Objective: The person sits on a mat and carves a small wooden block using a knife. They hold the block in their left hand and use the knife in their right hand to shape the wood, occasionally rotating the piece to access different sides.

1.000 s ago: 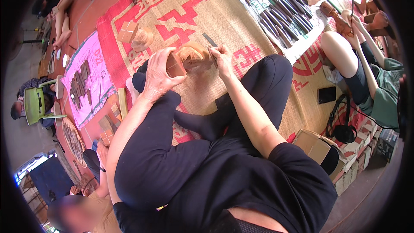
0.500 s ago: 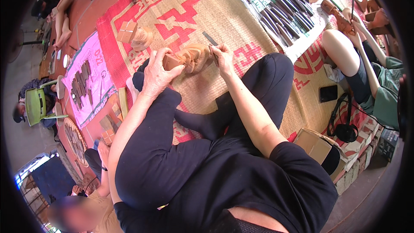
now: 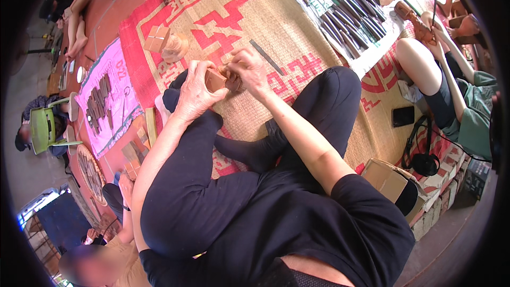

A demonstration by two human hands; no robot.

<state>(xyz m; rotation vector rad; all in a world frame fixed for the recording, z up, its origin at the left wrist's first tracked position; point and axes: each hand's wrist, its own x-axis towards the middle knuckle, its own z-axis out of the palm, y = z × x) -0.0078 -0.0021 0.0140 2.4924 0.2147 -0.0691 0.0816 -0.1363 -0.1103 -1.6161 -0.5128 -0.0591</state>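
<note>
My left hand (image 3: 197, 89) is closed round the squared end of a carved wooden block (image 3: 214, 81), holding it above the mat by my left knee. My right hand (image 3: 249, 72) bends over the block's carved end with its fingers pinched together. What they pinch is hidden, and the hand covers most of the carving. Just beyond the right hand, a thin grey strip (image 3: 267, 57) lies flat on the mat. A second carved wooden block (image 3: 174, 48) with a rounded, swirled end rests on the mat, farther off to the left.
The red-patterned straw mat (image 3: 297, 32) spreads before my crossed legs. Many dark-handled carving tools (image 3: 348, 16) lie on a white cloth at far right, with more on a pink cloth (image 3: 119, 103) at left. A co-worker's arm (image 3: 454, 82) holds a carved wooden piece at right.
My right hand, which pinched a small dark piece to the right of the block, has moved left onto the carved end. The grey strip is now uncovered. My left hand keeps its hold.
</note>
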